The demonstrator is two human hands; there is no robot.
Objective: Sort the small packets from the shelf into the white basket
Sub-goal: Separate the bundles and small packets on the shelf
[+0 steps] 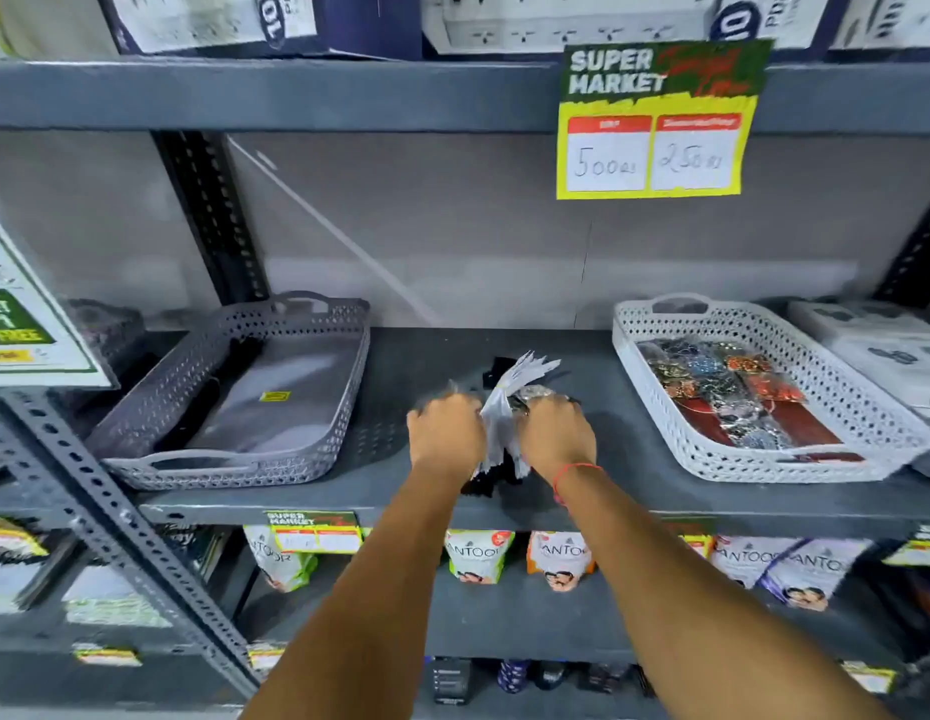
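Both hands, left hand (446, 428) and right hand (556, 433), grip bunched packets (509, 392) over shelf (634, 491); loose fan could spill before white basket (899, 428).

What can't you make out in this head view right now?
- Packets: motion-blurred, count unclear; hands cover the bundle's middle.
- Left hand, right hand: fingertips hidden behind knuckles.
- White basket: contents too blurred to identify.
- Grey basket: near wall hides some floor.
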